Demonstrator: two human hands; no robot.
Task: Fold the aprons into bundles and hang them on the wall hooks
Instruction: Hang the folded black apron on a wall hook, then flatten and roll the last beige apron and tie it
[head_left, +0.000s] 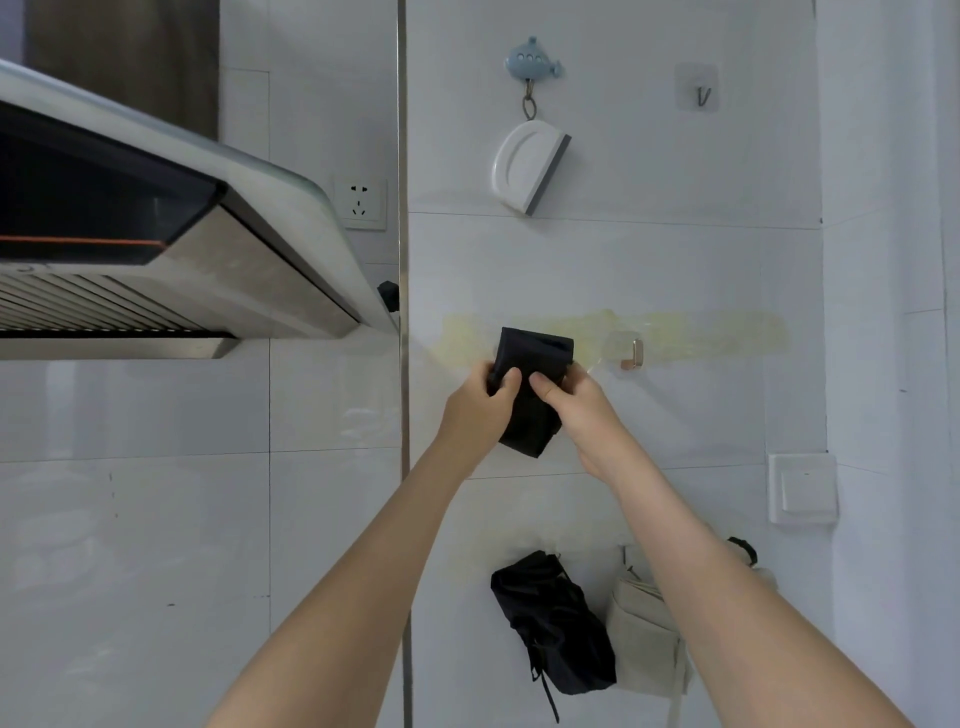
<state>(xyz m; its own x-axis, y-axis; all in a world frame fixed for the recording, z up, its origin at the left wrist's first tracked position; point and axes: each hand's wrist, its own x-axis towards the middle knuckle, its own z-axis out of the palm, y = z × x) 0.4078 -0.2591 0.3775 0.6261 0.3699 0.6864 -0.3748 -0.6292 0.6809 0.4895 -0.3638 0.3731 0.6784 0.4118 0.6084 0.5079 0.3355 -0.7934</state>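
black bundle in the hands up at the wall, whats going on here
A person holds a folded black apron bundle against the tiled wall, with the left hand and right hand both gripping it, just left of a bare metal hook. Whether it already hangs on anything is hidden. Lower down, a second black bundle and a beige bundle already hang side by side.

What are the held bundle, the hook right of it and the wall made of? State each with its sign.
Bundle: black matte cloth, likely; it creases softly. Hook: probably metal, copper-toned; it glints. Wall: glazed tile, seemingly; glossy reflections and grout lines.
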